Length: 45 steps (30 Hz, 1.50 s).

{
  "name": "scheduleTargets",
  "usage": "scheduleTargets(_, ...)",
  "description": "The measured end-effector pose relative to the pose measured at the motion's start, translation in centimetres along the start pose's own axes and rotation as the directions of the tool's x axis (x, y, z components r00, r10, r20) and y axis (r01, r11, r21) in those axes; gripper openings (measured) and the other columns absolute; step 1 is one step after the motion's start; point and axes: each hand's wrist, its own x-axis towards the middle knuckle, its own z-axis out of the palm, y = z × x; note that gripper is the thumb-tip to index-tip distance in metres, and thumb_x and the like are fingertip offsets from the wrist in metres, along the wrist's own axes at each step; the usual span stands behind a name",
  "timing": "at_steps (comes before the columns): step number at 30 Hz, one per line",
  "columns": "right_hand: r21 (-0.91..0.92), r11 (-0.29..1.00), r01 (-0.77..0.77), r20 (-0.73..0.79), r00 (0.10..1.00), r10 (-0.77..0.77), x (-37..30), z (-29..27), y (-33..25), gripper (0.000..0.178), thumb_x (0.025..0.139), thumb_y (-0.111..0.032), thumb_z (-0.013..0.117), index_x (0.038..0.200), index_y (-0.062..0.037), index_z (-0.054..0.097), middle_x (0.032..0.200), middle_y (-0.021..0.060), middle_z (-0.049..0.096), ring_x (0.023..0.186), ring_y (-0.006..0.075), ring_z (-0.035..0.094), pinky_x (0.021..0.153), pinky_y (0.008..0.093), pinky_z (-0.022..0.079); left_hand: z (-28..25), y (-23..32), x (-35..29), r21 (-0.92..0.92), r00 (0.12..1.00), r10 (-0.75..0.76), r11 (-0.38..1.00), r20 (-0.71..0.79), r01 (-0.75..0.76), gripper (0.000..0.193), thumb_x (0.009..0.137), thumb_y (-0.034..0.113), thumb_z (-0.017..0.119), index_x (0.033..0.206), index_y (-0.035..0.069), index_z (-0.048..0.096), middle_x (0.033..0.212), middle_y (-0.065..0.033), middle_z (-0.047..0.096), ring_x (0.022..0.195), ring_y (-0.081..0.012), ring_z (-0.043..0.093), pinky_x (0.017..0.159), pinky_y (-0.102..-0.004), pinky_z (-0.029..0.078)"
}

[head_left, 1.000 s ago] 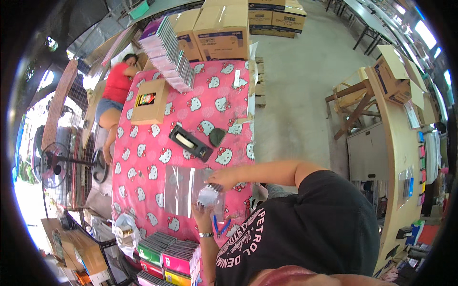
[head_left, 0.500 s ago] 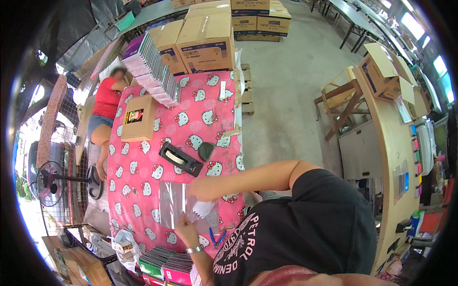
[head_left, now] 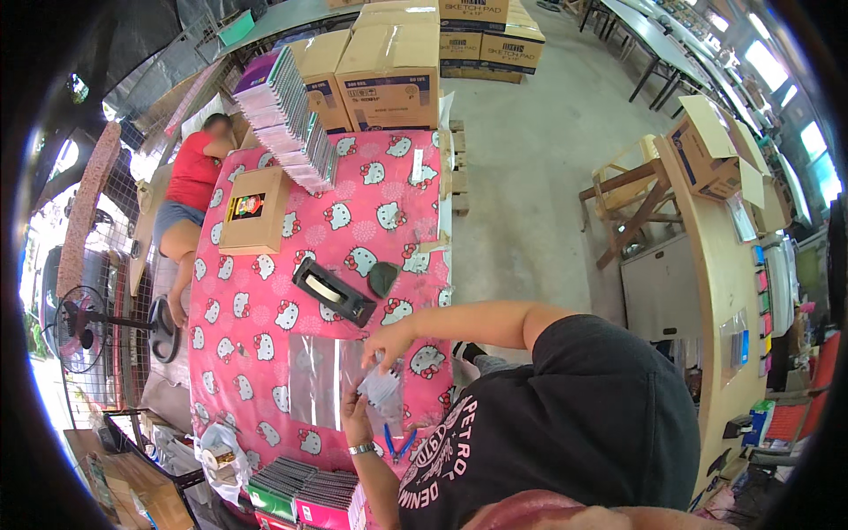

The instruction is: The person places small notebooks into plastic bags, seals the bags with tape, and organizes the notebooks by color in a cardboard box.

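Note:
A small fanned bunch of white slips is at the near side of the pink patterned tablecloth. My left hand, with a metal-band watch at its wrist, grips the bunch by its lower left edge. Over the top edge of the slips is my right hand, its fingers bent and drawn together; what they pinch is too small to make out. Clear plastic sheets or bags lie flat to the left of my hands and partly under them. Blue-handled pliers or nippers rest just below the slips.
A black tape dispenser and a dark rounded stone-like object lie beyond my hands. Farther off are a flat brown box, tall stacked notebooks and cartons. More spiral notebooks sit near left. A person lies beside the table.
My right hand has drawn back a little from the slips, uncovering more of them. My left hand has shifted slightly toward the right and keeps hold of the bunch.

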Motion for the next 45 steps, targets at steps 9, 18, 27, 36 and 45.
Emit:
scheduleTargets(9,-0.235,0.964,0.128,-0.341,0.917,-0.205,1.1,3.0,-1.5,0.018,0.066,-0.02,0.071,0.076,-0.0079,0.063,0.083,0.0092,0.055,0.082,0.0278,0.056,0.07,0.0398,0.046,3.1,1.6,1.0,0.773,0.84,0.538,0.56,-0.067,-0.297,0.022,0.071,-0.005,0.064,0.092,0.002,0.069,0.086,-0.0077,0.058,0.074,-0.0206,0.054,0.066,-0.0308,0.045)
scheduleTargets(18,-0.292,0.914,0.282,-0.226,0.908,-0.352,-1.3,3.3,-1.4,0.027,0.07,-0.016,0.067,0.094,-0.0043,0.063,0.091,0.0121,0.055,0.08,0.0266,0.057,0.07,0.0352,0.046,2.5,3.5,-1.7,0.667,0.93,0.349,0.666,0.118,-0.334,0.037,0.072,0.002,0.069,0.108,-0.003,0.061,0.102,-0.0132,0.056,0.088,-0.0236,0.057,0.069,-0.0341,0.049)
scheduleTargets(27,0.068,0.989,0.134,-0.507,0.858,-0.081,-3.6,3.2,-3.5,0.058,0.077,-0.028,0.069,0.127,-0.0044,0.051,0.105,0.0118,0.055,0.082,0.0201,0.058,0.074,0.0339,0.048,1.7,2.4,-3.9,0.173,0.906,0.373,0.924,-0.201,-0.342,0.049,0.084,0.004,0.058,0.131,0.001,0.042,0.119,-0.0119,0.051,0.101,-0.021,0.055,0.084,-0.0329,0.049)
scheduleTargets(36,-0.147,0.989,0.026,-0.341,0.937,-0.075,0.8,2.7,0.7,0.033,0.072,-0.024,0.07,0.101,-0.0071,0.066,0.089,0.0114,0.06,0.08,0.0252,0.061,0.069,0.0367,0.048,-1.9,0.1,2.7,0.442,0.995,0.086,0.895,-0.039,-0.06,0.03,0.076,0.001,0.059,0.105,0.003,0.065,0.089,-0.0044,0.056,0.079,-0.0144,0.052,0.069,-0.027,0.043)
scheduleTargets(45,-0.508,0.857,0.088,-0.291,0.919,-0.267,-0.2,4.4,-1.7,0.026,0.074,-0.019,0.066,0.096,-0.0069,0.061,0.096,0.0087,0.054,0.083,0.0266,0.058,0.07,0.0386,0.048,3.2,1.9,0.5,0.821,0.825,0.553,0.411,0.121,-0.397,0.028,0.068,-0.01,0.057,0.091,0.001,0.069,0.083,-0.0106,0.058,0.068,-0.024,0.055,0.059,-0.0335,0.044)
